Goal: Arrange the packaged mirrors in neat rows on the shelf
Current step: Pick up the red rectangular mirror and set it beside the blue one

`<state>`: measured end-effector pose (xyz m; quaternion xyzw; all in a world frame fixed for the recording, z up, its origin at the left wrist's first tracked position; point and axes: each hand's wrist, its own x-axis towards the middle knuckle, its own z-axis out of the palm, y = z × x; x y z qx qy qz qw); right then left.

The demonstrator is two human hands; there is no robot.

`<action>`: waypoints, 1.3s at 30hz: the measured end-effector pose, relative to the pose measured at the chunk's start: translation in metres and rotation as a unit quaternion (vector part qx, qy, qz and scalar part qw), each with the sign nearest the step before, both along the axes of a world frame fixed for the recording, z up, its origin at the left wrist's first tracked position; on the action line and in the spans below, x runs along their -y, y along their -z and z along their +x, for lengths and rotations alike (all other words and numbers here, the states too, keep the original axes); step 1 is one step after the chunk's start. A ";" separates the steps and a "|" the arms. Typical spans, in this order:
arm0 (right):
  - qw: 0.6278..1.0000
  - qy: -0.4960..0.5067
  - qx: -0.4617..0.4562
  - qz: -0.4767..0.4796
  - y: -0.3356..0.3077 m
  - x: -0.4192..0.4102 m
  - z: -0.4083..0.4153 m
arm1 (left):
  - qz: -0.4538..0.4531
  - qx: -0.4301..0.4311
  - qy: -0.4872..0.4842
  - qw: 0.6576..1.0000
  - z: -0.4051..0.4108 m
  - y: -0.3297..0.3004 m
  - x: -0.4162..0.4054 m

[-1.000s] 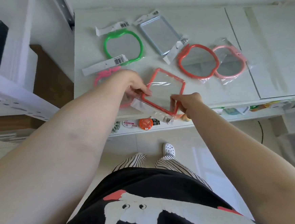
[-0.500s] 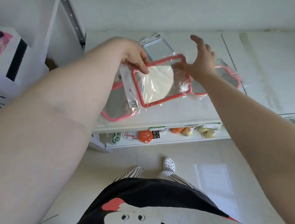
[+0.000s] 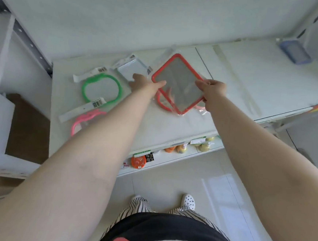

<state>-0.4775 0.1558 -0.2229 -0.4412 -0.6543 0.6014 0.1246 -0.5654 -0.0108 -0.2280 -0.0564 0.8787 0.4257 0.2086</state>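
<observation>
both hands, left hand (image 3: pixel 147 84) and right hand (image 3: pixel 212 90), are pinching the red square mirror (image 3: pixel 178 83) at 9 and 3 o'clock, held above the shelf (image 3: pixel 173 125) over other packs, so next I'd guess it needs setting down squared up in the row

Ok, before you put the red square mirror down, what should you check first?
1. Both hands on it: left hand and right hand hold the red square mirror by opposite edges: ok.
2. Spot underneath free: round red mirror and pink one lie below it: not ok.
3. Bare shelf to the right: ok.
4. Lined up with the green mirror: sits cornerwise: not ok.
5. Wrapper whole: cannot tell.
</observation>
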 end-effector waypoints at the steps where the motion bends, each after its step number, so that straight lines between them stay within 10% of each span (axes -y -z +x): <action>1: 0.999 0.028 -0.016 -0.034 0.004 -0.009 0.006 | 0.084 0.082 0.016 0.993 0.009 0.006 -0.014; 7: 0.982 0.102 -0.061 -0.148 0.010 -0.069 0.042 | 0.272 0.226 0.056 0.934 0.053 0.010 -0.087; 18: 0.996 -0.009 0.029 -0.090 0.023 -0.273 0.161 | 0.240 0.149 0.034 0.959 0.137 0.034 -0.273; 39: 0.992 0.109 0.027 -0.063 0.005 -0.511 0.225 | 0.262 0.221 0.227 0.911 0.154 0.031 -0.540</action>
